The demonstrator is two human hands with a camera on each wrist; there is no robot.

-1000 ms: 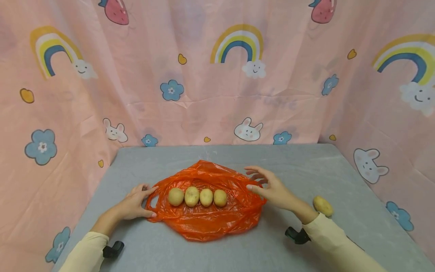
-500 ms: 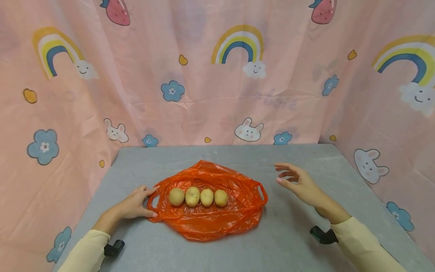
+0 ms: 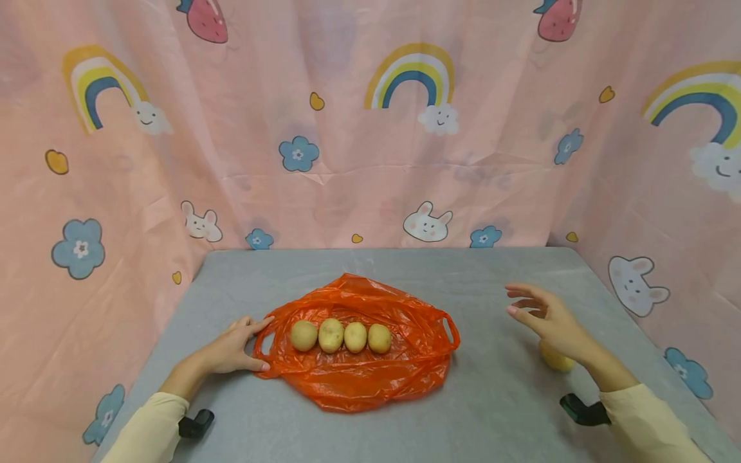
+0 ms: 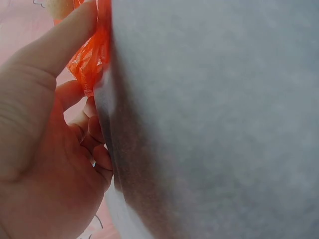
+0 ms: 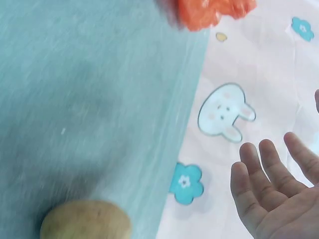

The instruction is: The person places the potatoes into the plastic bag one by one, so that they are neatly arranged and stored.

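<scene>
A translucent orange-red plastic bag (image 3: 376,386) lies flat on the table with a handle loop at each end. Several potatoes (image 3: 331,335) sit in a row on its middle. My left hand (image 3: 228,350) rests at the bag's left handle, thumb and index finger spread and touching its edge; in the left wrist view the other fingers are loosely bent. Off to the right, my right hand (image 3: 550,325) hovers with relaxed fingers and nothing in them. Below it is a single potato (image 5: 87,221), partly covered by the hand in the head view.
The grey table (image 3: 492,386) is bordered by a pink patterned curtain (image 3: 347,193) at the back and both sides. A black wrist device (image 3: 585,410) sticks out from the right sleeve, another (image 3: 197,424) from the left.
My right hand has moved away from the bag's right handle, rightward to above the lone potato. The left hand stays at the left handle, and the bag and its potatoes keep their place.
</scene>
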